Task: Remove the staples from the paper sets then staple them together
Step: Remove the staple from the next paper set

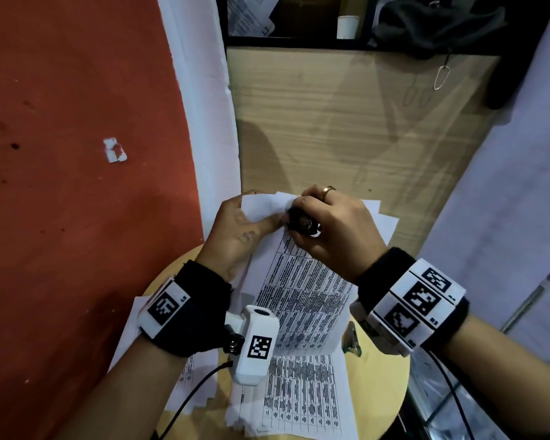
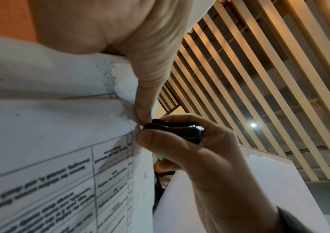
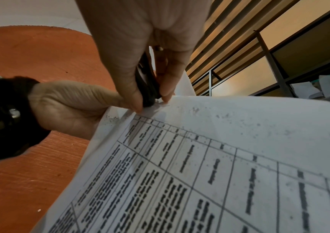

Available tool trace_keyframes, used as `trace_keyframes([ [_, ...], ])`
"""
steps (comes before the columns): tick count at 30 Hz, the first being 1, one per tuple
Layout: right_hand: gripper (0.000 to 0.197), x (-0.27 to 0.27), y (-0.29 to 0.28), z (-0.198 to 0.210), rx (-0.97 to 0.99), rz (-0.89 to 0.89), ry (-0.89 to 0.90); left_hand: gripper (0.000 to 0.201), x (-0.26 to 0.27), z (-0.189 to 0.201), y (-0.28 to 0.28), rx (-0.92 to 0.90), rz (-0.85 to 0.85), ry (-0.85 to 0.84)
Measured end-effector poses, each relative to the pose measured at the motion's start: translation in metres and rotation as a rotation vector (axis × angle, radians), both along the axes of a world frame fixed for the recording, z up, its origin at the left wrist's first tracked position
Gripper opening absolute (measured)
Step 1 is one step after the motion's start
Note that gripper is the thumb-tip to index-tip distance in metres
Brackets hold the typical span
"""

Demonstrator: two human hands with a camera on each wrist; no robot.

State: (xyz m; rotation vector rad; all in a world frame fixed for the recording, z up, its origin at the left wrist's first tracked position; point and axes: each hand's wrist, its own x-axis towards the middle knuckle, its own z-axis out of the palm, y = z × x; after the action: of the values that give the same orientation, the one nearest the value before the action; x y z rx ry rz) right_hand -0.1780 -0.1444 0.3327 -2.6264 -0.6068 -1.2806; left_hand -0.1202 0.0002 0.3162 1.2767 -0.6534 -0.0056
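Note:
A set of printed table sheets (image 1: 302, 290) is lifted above a round wooden stool. My left hand (image 1: 235, 230) pinches its top corner, with the thumb (image 2: 146, 97) pressed on the folded-back page (image 2: 40, 75). My right hand (image 1: 331, 227) grips a small black staple remover (image 1: 302, 221) and holds its tip against that same corner (image 3: 150, 100). The remover (image 2: 176, 130) shows between thumb and fingers in the left wrist view. The staple itself is hidden under the tool. More printed sheets (image 1: 302, 398) lie flat on the stool.
The round wooden stool (image 1: 381, 392) carries a metal stapler (image 1: 351, 341) beside the papers. A wooden desk panel (image 1: 346, 122) stands ahead, with a shelf holding a paper cup (image 1: 347, 26) and a dark bag (image 1: 438, 23). A red wall (image 1: 77, 154) is at the left.

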Motion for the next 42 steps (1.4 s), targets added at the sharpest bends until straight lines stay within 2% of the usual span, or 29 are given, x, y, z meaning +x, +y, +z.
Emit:
trace_keyframes([
  [3,0.023,0.001,0.000,-0.001,0.012,0.016,0.005,0.030,0.004,-0.001,0.000,-0.006,-0.017,0.034],
  [6,0.023,0.002,0.000,-0.004,0.056,0.056,0.012,0.029,0.009,-0.004,0.000,-0.010,-0.071,0.065],
  [10,0.025,-0.001,-0.002,-0.005,0.194,0.124,0.024,0.026,0.011,-0.003,0.000,-0.027,-0.112,0.072],
  [17,0.023,-0.001,-0.003,-0.002,0.363,0.217,0.035,0.022,0.008,0.000,-0.001,-0.063,-0.108,0.003],
  [19,0.023,0.000,-0.003,-0.003,0.351,0.213,0.038,0.017,0.008,0.000,-0.002,-0.058,-0.043,-0.028],
  [23,0.019,-0.001,-0.004,-0.002,0.264,0.138,-0.032,0.026,0.013,-0.013,-0.009,0.097,0.324,-0.293],
  [25,0.017,0.000,-0.004,0.000,0.231,0.085,-0.071,0.026,0.016,-0.020,-0.012,0.079,0.422,-0.320],
  [32,0.022,0.007,-0.018,-0.017,0.258,-0.090,0.038,0.025,0.030,-0.023,-0.009,0.060,0.513,-0.239],
  [36,0.029,0.012,-0.026,-0.031,0.271,-0.180,0.237,0.041,0.032,-0.021,-0.012,0.044,0.475,-0.177],
  [38,0.037,0.013,-0.029,-0.033,0.251,-0.234,0.333,0.041,0.035,-0.023,-0.013,0.055,0.456,-0.150],
  [40,0.041,0.013,-0.032,-0.031,0.247,-0.234,0.360,0.042,0.036,-0.025,-0.014,0.049,0.423,-0.102],
  [42,0.041,0.015,-0.035,-0.026,0.262,-0.161,0.363,0.042,0.038,-0.028,-0.014,0.038,0.383,-0.036],
])
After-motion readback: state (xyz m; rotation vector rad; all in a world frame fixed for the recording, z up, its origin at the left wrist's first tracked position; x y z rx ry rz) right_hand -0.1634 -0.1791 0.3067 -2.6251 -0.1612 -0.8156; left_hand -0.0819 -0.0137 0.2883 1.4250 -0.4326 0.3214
